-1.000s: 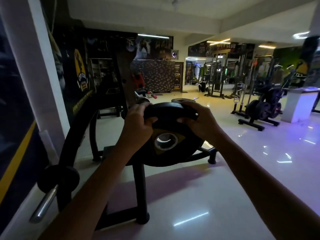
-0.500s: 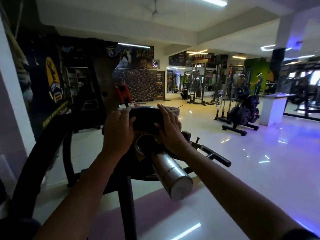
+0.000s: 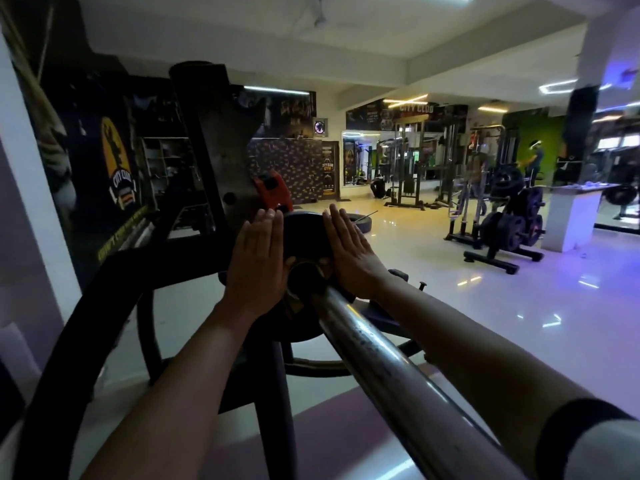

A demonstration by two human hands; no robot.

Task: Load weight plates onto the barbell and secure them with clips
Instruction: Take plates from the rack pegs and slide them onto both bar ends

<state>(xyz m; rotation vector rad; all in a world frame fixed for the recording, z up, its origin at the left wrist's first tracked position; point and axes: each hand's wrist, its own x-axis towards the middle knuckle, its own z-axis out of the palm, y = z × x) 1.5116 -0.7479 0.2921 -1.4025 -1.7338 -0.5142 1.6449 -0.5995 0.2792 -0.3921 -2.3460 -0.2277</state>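
A black weight plate (image 3: 304, 233) sits on the steel barbell sleeve (image 3: 377, 355), which runs from the plate toward me at the lower right. My left hand (image 3: 258, 265) presses flat on the plate's left side with straight fingers. My right hand (image 3: 349, 254) presses flat on its right side, fingers straight too. Both palms cover much of the plate's face and hub. No clip is visible on the sleeve.
The dark rack upright (image 3: 214, 150) stands just behind the plate, with its curved black frame (image 3: 90, 317) at left. A plate tree (image 3: 512, 230) stands at the right across the glossy floor. Cable machines (image 3: 408, 168) and a person (image 3: 535, 161) are far back.
The plate went from held in the air onto the sleeve and slid inward. My hands changed from gripping its rim to pressing flat on its face. The sleeve now reaches closer to me.
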